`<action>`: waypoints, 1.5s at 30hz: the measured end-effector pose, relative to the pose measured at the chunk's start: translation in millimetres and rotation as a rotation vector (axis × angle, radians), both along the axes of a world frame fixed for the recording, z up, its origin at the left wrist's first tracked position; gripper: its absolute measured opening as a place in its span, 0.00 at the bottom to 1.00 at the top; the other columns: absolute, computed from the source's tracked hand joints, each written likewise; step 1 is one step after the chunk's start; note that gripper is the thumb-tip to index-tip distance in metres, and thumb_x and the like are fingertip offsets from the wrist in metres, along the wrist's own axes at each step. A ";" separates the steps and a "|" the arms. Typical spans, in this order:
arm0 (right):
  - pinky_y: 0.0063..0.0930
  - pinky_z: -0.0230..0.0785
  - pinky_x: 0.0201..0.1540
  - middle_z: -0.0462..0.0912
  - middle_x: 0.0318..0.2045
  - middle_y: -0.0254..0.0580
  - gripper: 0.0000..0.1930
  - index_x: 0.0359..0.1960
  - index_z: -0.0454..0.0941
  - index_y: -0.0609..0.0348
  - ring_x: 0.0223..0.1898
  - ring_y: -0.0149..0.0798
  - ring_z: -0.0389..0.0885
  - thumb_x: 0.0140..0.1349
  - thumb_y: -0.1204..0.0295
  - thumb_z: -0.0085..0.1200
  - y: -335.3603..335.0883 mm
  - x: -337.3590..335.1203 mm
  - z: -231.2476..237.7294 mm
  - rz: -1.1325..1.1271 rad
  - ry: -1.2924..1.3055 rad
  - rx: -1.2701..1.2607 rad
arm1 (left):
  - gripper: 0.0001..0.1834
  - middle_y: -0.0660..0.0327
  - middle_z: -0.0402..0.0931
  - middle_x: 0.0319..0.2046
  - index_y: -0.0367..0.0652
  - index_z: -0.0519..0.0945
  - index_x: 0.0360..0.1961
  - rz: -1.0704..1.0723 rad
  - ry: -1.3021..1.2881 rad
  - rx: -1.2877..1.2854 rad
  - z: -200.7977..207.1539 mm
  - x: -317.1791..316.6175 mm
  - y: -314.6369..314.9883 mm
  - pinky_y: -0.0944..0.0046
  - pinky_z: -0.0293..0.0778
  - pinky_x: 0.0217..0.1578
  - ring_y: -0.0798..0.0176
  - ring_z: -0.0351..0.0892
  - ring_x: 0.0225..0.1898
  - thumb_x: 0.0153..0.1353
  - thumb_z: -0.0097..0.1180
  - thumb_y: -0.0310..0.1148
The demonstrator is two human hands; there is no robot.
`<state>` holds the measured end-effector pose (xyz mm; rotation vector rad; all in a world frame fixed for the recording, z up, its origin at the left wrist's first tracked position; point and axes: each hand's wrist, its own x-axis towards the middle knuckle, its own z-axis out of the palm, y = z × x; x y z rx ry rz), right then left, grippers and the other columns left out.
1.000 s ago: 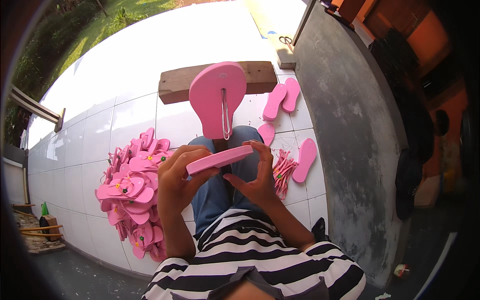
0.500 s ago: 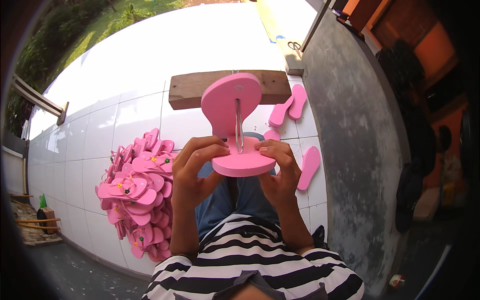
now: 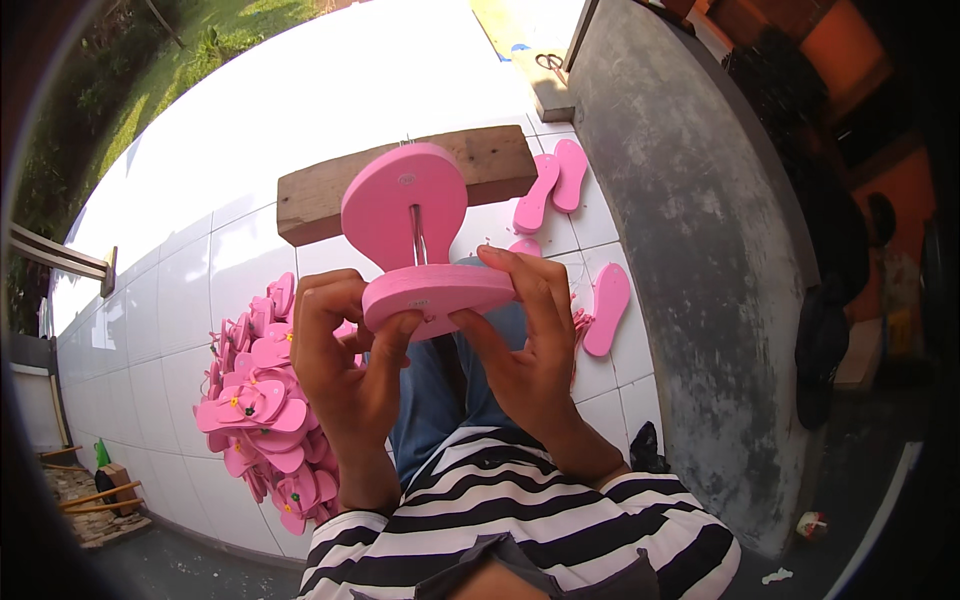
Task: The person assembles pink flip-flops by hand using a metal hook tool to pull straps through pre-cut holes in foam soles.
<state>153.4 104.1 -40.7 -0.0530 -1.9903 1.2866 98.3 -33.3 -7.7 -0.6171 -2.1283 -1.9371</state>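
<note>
At ten o'clock in the view is green grass [image 3: 215, 55]. At eight o'clock a big pile [image 3: 262, 405] of pink flip-flops sits on white tiles [image 3: 180, 370], and some have little flowers on them. Next comes the left hand [image 3: 348, 370], a bit past eight o'clock. It is clamped on the left end of the held sole, with its thumb on the side facing the person. A brown wood block [image 3: 500, 165] lies at eleven to twelve o'clock. In front of it, at eleven o'clock, the standing sole [image 3: 400, 195] is up on end, with a thin metal pin [image 3: 416, 232] by it. The held sole [image 3: 455, 292] is pink and tilted, right near the middle. I cannot tell if the pin touches it. Blue jeans [image 3: 425, 380] are under it. The right hand [image 3: 535, 355], at four o'clock, is clamped on the right end, its thumb on the near side too. At one o'clock are two pink soles [image 3: 568, 178], and past them scissors [image 3: 550, 64]. One lone sole [image 3: 607, 312] lies at three o'clock, near a gray wall [image 3: 690, 260].
</note>
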 end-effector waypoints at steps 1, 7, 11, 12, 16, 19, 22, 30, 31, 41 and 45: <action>0.34 0.72 0.49 0.73 0.48 0.50 0.26 0.58 0.73 0.59 0.49 0.46 0.76 0.57 0.75 0.65 -1.5 -0.8 -2.9 -0.011 -0.001 -0.016 | 0.15 0.62 0.68 0.36 0.37 0.73 0.37 0.002 -0.004 0.009 0.7 -0.5 0.8 0.78 0.74 0.18 0.76 0.70 0.30 0.55 0.68 0.24; 0.34 0.71 0.49 0.72 0.47 0.49 0.27 0.61 0.71 0.59 0.48 0.45 0.75 0.60 0.73 0.63 -6.6 -8.6 -14.0 -0.053 0.038 -0.034 | 0.16 0.63 0.68 0.34 0.38 0.71 0.37 0.008 -0.026 0.024 1.1 -5.4 1.5 0.78 0.75 0.19 0.77 0.70 0.29 0.55 0.68 0.24; 0.32 0.70 0.50 0.70 0.48 0.48 0.29 0.64 0.69 0.59 0.49 0.42 0.74 0.61 0.73 0.62 -7.0 -11.3 -13.4 -0.046 0.015 -0.036 | 0.16 0.64 0.69 0.31 0.37 0.71 0.36 0.044 -0.112 0.035 6.3 -8.0 6.5 0.76 0.75 0.19 0.76 0.70 0.29 0.55 0.69 0.26; 0.30 0.70 0.51 0.69 0.49 0.46 0.30 0.65 0.68 0.60 0.50 0.39 0.72 0.61 0.74 0.62 -7.1 -15.0 -15.6 -0.042 0.015 -0.050 | 0.16 0.64 0.69 0.30 0.37 0.71 0.35 0.065 -0.137 0.032 7.5 -10.4 9.1 0.76 0.75 0.19 0.76 0.70 0.28 0.55 0.69 0.26; 0.28 0.68 0.48 0.67 0.47 0.42 0.36 0.67 0.64 0.60 0.46 0.35 0.68 0.58 0.70 0.66 2.0 -60.2 -21.9 -0.180 0.026 0.007 | 0.19 0.62 0.73 0.32 0.40 0.75 0.40 0.294 0.201 -0.175 -8.4 -47.5 29.8 0.70 0.67 0.23 0.72 0.73 0.30 0.53 0.72 0.33; 0.34 0.65 0.48 0.65 0.45 0.45 0.42 0.70 0.55 0.61 0.44 0.40 0.67 0.58 0.63 0.66 -3.0 -53.7 -24.5 -0.259 -0.017 -0.032 | 0.20 0.61 0.71 0.34 0.40 0.76 0.38 0.416 0.287 -0.166 -14.0 -45.6 26.0 0.62 0.71 0.34 0.63 0.72 0.35 0.49 0.74 0.34; 0.32 0.63 0.46 0.66 0.47 0.43 0.49 0.70 0.52 0.58 0.45 0.36 0.66 0.51 0.62 0.72 8.1 -60.3 -33.0 -0.253 0.014 -0.162 | 0.30 0.56 0.71 0.51 0.44 0.73 0.51 0.528 0.528 -0.323 -21.5 -57.0 24.3 0.53 0.61 0.53 0.55 0.65 0.56 0.49 0.74 0.39; 0.41 0.65 0.57 0.68 0.57 0.55 0.36 0.68 0.55 0.62 0.58 0.51 0.69 0.63 0.64 0.59 -16.8 -72.7 -99.3 -0.045 0.010 -0.225 | 0.39 0.36 0.46 0.70 0.37 0.46 0.72 0.434 0.641 -0.286 -161.1 -78.6 35.3 0.36 0.50 0.66 0.30 0.46 0.71 0.68 0.49 0.41; 0.42 0.65 0.58 0.69 0.57 0.57 0.32 0.67 0.56 0.63 0.58 0.53 0.70 0.66 0.65 0.55 -18.1 -72.8 -116.2 -0.002 -0.043 -0.118 | 0.39 0.34 0.49 0.69 0.32 0.45 0.71 0.313 0.472 -0.212 -181.9 -72.7 38.4 0.39 0.58 0.62 0.31 0.54 0.67 0.69 0.48 0.42; 0.45 0.64 0.61 0.66 0.62 0.65 0.31 0.69 0.51 0.67 0.62 0.60 0.69 0.69 0.67 0.47 -35.4 -55.9 -158.0 0.026 -0.277 -0.024 | 0.32 0.40 0.69 0.60 0.44 0.56 0.70 0.164 -0.120 -0.264 -255.6 -35.1 20.9 0.44 0.73 0.46 0.35 0.74 0.54 0.69 0.48 0.39; 0.44 0.60 0.66 0.56 0.66 0.66 0.34 0.70 0.46 0.69 0.67 0.61 0.62 0.68 0.69 0.48 -39.7 -52.1 -162.6 -0.010 -0.132 -0.012 | 0.31 0.41 0.77 0.49 0.37 0.60 0.68 0.200 -0.008 -0.402 -308.1 -30.9 22.3 0.45 0.73 0.46 0.37 0.78 0.48 0.68 0.48 0.40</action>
